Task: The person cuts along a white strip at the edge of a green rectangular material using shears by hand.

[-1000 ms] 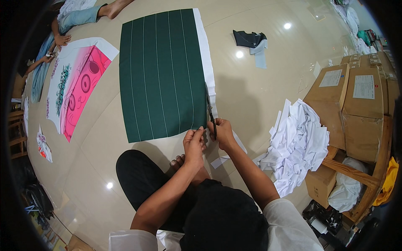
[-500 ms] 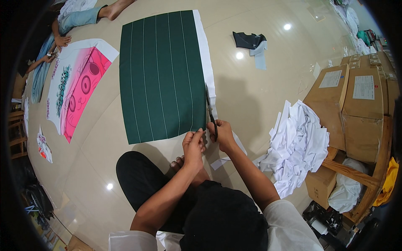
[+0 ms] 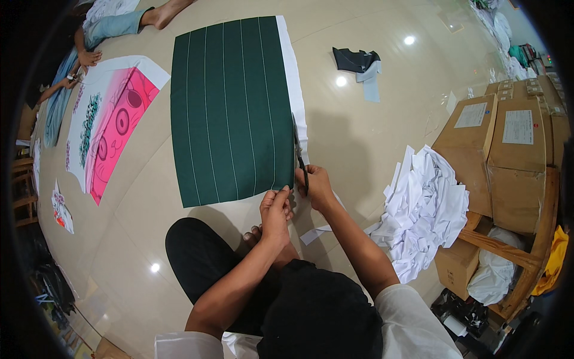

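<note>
Toward the floor's (image 3: 388, 128) left edge, a pink-printed panel (image 3: 119, 122) is laid flat; its teal motif cannot be read. Beside it the green striped panel (image 3: 227, 113) is spread, its near right corner pinched by the left hand (image 3: 276, 209), probably for tautness. Scissors (image 3: 300, 155) are gripped by the right hand (image 3: 317, 188), the blades aligned with the white margin (image 3: 293, 78). Farther right, white scraps (image 3: 421, 209) are heaped near cartons (image 3: 463, 122), whose labels (image 3: 518, 127) are illegibly small.

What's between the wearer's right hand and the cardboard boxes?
A heap of white scraps on the floor, nearer the cardboard boxes than the right hand; the head view shows it.
</note>
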Demonstrator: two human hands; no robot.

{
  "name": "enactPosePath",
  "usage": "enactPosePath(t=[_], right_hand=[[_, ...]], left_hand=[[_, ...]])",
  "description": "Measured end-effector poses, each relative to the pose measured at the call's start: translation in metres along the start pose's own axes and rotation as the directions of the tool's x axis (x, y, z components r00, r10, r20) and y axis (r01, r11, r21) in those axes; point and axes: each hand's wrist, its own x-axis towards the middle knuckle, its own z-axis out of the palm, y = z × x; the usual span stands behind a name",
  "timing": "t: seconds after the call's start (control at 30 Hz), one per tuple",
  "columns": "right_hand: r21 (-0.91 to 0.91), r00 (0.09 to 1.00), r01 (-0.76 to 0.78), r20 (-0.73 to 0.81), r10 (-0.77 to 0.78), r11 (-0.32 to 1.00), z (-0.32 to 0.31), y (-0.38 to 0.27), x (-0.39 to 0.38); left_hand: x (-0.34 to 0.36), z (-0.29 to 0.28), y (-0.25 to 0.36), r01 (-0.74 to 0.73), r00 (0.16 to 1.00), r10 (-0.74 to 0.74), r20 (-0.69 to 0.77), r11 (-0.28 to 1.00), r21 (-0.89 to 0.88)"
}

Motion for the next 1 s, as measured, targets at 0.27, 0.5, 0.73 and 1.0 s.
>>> enactPosePath(t=[0.27,0.5,0.73,1.0], right_hand=[[0.001,1.0,-0.012,0.011,0.012,1.0,-0.0006,0.0006,-0.0001],[-0.018,1.0,0.002,0.022,-0.002,1.0,-0.0043,0.0005,0.0011],[-0.001,0.999,-0.019,0.035,0.019,1.0,-0.0041,0.001,0.0002],[-0.008,1.0,0.004,0.03,-0.004,1.0,-0.0048,0.0059,0.0022]], left_hand=[[0.0006,0.0013,-0.0004,-0.002,1.0,0.002,0.0,1.0,-0.015],[0.0015,0.0011,-0.0003,0.002,1.0,-0.002,-0.003,1.0,-0.003],[0.0044,-0.0041,-0.0033,0.001,1.0,-0.001,0.022,1.0,-0.005],[0.0044,-0.002,-0.0029,0.002,1.0,-0.002,0.006,1.0,0.003]])
